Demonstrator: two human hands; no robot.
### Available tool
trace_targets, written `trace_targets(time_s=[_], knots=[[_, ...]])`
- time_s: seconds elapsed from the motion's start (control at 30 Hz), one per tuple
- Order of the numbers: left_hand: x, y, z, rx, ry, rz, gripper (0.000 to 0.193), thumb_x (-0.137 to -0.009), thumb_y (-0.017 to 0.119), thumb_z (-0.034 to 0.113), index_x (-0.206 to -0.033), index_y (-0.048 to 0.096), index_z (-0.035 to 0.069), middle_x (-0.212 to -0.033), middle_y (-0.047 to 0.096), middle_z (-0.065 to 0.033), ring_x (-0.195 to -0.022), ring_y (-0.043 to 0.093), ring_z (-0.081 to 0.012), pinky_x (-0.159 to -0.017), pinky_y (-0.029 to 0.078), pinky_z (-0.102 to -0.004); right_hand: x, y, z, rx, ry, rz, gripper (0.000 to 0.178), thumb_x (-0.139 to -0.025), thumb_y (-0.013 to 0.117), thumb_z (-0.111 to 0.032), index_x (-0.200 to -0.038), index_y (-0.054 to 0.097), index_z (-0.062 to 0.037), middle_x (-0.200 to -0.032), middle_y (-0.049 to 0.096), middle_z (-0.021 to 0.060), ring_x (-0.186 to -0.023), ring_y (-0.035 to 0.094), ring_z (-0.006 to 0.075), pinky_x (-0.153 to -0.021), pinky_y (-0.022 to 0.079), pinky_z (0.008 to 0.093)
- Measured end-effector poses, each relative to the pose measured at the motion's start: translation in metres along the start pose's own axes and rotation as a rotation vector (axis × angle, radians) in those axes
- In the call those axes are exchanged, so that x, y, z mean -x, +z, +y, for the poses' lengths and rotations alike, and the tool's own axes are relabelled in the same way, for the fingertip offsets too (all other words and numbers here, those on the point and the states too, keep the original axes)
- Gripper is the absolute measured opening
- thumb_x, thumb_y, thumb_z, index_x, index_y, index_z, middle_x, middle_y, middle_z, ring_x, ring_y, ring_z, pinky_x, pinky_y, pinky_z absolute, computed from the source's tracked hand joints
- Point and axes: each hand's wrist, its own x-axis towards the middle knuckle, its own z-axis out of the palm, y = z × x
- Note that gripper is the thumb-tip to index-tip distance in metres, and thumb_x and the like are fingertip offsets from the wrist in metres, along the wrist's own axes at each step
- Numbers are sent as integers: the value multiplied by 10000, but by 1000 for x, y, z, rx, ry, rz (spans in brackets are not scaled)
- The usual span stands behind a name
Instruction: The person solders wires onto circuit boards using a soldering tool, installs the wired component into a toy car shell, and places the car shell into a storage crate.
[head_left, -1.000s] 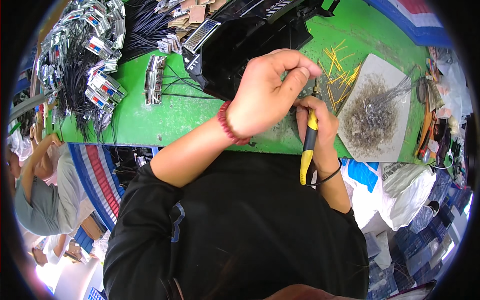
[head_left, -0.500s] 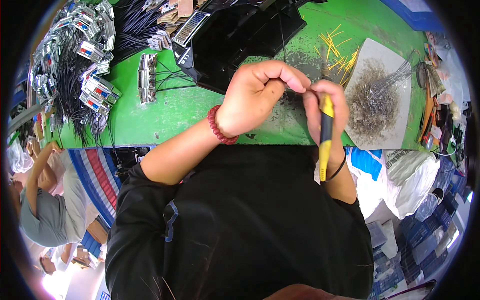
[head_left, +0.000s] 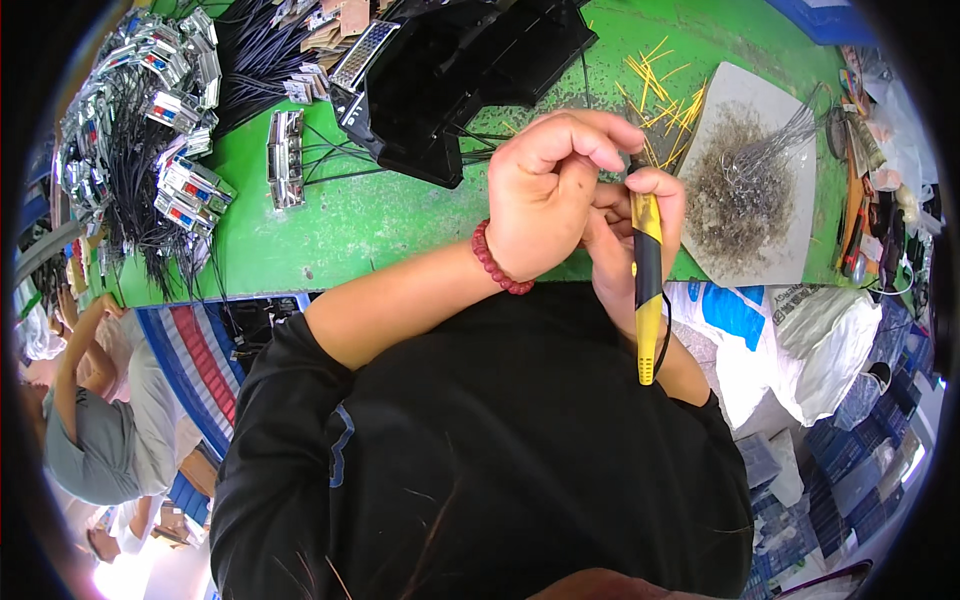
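Note:
My right hand (head_left: 612, 250) is closed round a soldering iron (head_left: 647, 290) with a yellow and black handle, its tip end pointing away from me. Beside it my left hand (head_left: 545, 195), with a red bead bracelet at the wrist, has its fingers curled in a pinch. Whatever sits between those fingertips is too small or hidden to make out. Just beyond my hands lies a large black plastic housing (head_left: 460, 70), with thin black wires running by its near edge. Short yellow wires (head_left: 655, 85) are scattered on the table past the iron.
A grey board (head_left: 725, 262) on the right of the green table (head_left: 350, 245) carries dark crumbs and a tangle of fine wire (head_left: 770, 155). A chrome lamp-like part (head_left: 286, 160) lies left; more wired chrome parts (head_left: 190, 185) are heaped beyond. Another person (head_left: 90, 440) is at far left.
My left hand has shifted right and overlaps the right hand more. The soldering iron has come slightly nearer to my body. The housing looks shifted and turned a little on the table.

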Motion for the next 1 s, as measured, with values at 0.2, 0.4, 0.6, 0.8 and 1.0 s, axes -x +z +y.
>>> trace_targets(time_s=[0.2,0.4,0.6,0.8,1.0], knots=[[-4,-5,5,-250,169,-103,183,-900,491,-135,-871,579,23,-1092,638,-160,-970,648,-196,-849,535,-302,0,-2,3,48,-25,39,473,-834,645,106,-1148,343,-78,-953,640,167,-748,623,112,-631,481,195],[-5,-5,7,-212,122,-33,185,-886,510,-132,-849,591,30,-1061,658,-166,-950,656,-217,-829,535,-314,-4,4,5,-70,-31,-4,436,-855,610,104,-1155,349,-71,-938,640,156,-740,624,116,-617,473,186],[-16,-21,14,-633,276,-267,159,-784,649,-74,-912,652,20,-938,677,-114,-865,653,-256,-769,523,-342,-12,-14,-11,187,-2,114,450,-836,627,73,-1175,369,-70,-850,628,88,-723,578,83,-637,459,196],[-19,-36,28,-718,82,-396,74,-757,722,11,-806,670,34,-771,624,-83,-758,600,-236,-711,481,-332,-25,-17,-14,275,-12,8,398,-834,674,45,-1146,445,-48,-798,632,76,-695,583,87,-596,446,197],[-19,-37,32,-637,-83,-396,48,-809,685,33,-831,647,17,-783,617,-75,-757,587,-219,-705,472,-314,-26,-29,-3,167,-175,-94,486,-823,670,93,-1191,381,-40,-941,659,176,-819,668,183,-678,535,267]])
